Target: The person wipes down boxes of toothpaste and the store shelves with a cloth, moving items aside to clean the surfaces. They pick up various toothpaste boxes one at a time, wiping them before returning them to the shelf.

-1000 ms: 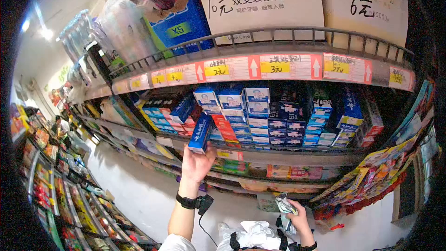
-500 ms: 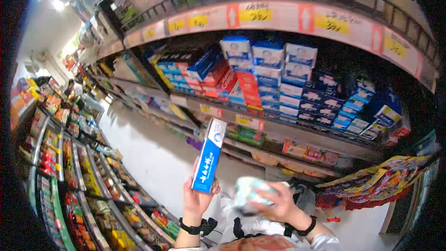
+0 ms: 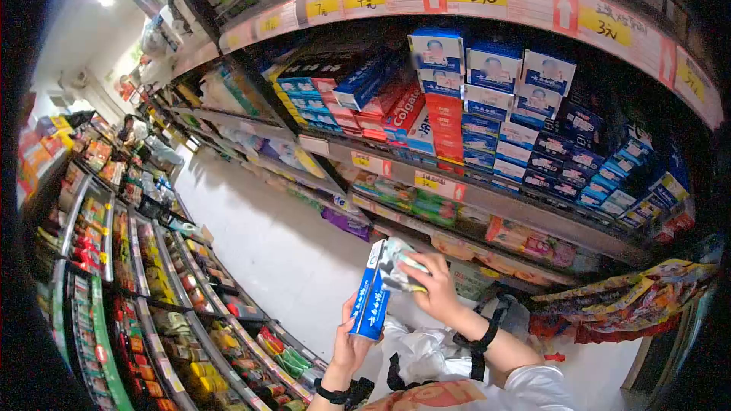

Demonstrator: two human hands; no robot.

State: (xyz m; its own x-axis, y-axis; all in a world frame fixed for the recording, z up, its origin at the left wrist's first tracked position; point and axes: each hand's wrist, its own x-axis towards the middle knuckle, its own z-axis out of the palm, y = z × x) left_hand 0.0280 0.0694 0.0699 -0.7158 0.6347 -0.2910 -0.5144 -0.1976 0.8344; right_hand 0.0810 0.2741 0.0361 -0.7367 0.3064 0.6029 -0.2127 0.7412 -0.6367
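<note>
A blue and white toothpaste box (image 3: 371, 298) stands nearly upright in my left hand (image 3: 350, 342), whose fingers wrap round its lower end. My right hand (image 3: 435, 289) grips a crumpled pale green and white cloth (image 3: 399, 265) with dark patches. The cloth is pressed against the upper part of the box, on its right side. Part of the box's broad face is hidden behind the cloth.
Ahead, a shelf holds stacked toothpaste boxes (image 3: 487, 99) under a price strip (image 3: 525, 7). Lower shelves carry packets (image 3: 529, 240). On the left runs an aisle floor (image 3: 251, 217) beside racks of packaged goods (image 3: 160, 297). Colourful bags (image 3: 624, 293) hang at right.
My right hand has brought the cloth up and left onto the box. The box has turned, now showing two of its long sides. The view has shifted, so the shelf appears further right.
</note>
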